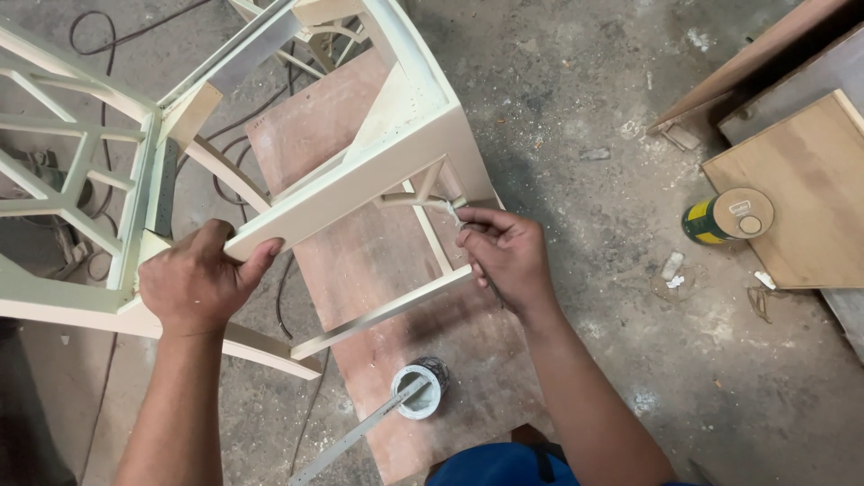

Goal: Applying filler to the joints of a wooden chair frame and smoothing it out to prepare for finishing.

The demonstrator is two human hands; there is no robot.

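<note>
Down at centre of the head view, a pale cream chair frame (pixel 270 153) is lying tipped on a reddish-brown board (pixel 378 270) over a dusty concrete floor (pixel 585 117). Left hand (pixel 200 281) is gripping the frame's near rail, thumb & fingers wrapping round the edge, closed tight on the wood. Right hand (pixel 506 255) is pinching a small thin tool (pixel 453 211) btwn thumb & fingertips, tip touching the frame's corner brace; can't tell what kind of tool it is, too small. Near side, a small round tin of pale filler (pixel 420 389) is sitting on the board w/ a long flat metal strip (pixel 360 434) resting across its rim. Far left, black cable (pixel 99 40) is looping on the floor. Right side, a green-and-yellow can (pixel 727 217) is lying against stacked plywood panels (pixel 801 189), well apart from both hands.
</note>
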